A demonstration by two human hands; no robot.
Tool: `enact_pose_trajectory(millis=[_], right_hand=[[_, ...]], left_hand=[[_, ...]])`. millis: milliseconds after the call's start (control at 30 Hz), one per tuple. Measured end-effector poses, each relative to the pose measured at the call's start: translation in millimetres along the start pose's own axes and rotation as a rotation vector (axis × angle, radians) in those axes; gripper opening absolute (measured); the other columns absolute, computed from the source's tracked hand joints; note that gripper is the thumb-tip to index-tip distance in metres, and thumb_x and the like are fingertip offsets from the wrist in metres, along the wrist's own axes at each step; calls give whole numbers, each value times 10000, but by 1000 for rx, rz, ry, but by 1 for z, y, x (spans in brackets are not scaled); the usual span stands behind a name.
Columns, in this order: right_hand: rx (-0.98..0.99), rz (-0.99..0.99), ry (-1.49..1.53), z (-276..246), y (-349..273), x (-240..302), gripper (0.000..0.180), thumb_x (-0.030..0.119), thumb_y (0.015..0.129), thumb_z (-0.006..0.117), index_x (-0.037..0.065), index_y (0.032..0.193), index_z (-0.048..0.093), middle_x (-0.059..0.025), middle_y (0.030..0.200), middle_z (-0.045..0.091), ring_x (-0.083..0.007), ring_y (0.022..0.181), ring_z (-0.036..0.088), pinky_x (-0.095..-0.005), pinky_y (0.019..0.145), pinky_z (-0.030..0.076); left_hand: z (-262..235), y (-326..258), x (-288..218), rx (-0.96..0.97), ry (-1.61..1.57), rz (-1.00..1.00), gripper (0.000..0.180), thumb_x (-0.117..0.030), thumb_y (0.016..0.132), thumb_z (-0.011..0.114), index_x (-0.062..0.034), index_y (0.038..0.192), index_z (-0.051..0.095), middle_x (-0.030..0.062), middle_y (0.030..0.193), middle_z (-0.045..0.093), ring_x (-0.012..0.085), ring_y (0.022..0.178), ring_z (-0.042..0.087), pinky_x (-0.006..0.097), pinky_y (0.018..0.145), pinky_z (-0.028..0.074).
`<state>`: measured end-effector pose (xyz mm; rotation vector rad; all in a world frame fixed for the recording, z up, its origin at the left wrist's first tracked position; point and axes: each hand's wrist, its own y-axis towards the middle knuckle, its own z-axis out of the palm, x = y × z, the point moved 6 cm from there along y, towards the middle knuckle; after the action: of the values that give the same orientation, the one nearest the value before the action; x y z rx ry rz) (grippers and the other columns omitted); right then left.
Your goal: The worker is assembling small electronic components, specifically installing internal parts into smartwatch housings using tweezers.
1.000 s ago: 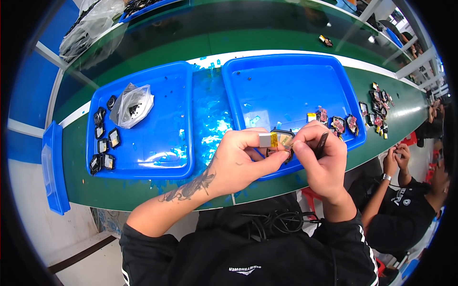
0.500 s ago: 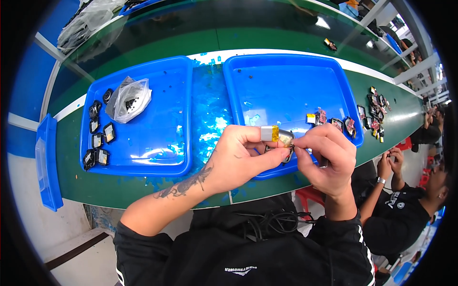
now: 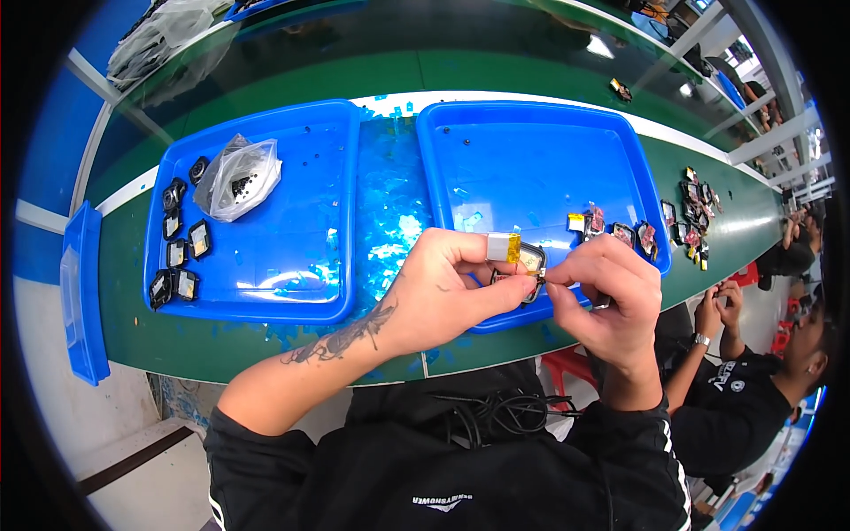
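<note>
My left hand (image 3: 443,296) grips a small black electronic device housing (image 3: 534,258) between thumb and fingers, above the near edge of the right blue tray (image 3: 531,159). A silver pouch battery (image 3: 502,247) with yellow tape stands out from the housing, over my left fingers. At the housing's right edge, my right hand (image 3: 611,296) is closed in a pinch of thumb and forefinger. A tiny dark bit shows at those fingertips, too small to name. Inside the right tray, beyond my right hand, lie several opened devices (image 3: 623,234) with batteries and wires.
The left blue tray (image 3: 266,305) holds a plastic bag (image 3: 239,181) of tiny black parts and several black devices (image 3: 200,238). Blue film scraps (image 3: 390,221) litter the green table between trays. More devices (image 3: 699,199) lie at right, near a seated co-worker (image 3: 744,380).
The view has shifted slightly. Both hands keep nearly the same pose at the housing, and a tiny dark bit now shows at the right fingertips.
</note>
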<state>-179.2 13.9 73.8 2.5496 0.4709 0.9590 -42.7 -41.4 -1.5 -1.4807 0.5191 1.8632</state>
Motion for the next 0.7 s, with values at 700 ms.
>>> enact_pose_trajectory(millis=[700], right_hand=[[46, 72, 88, 1, -5, -4, 157, -81, 712, 649, 9, 838, 620, -69, 764, 559, -154, 596, 547, -268, 500, 442]], left_hand=[[8, -5, -20, -51, 385, 275, 158, -30, 737, 761, 1, 886, 717, 47, 759, 629, 87, 671, 589, 233, 565, 465]])
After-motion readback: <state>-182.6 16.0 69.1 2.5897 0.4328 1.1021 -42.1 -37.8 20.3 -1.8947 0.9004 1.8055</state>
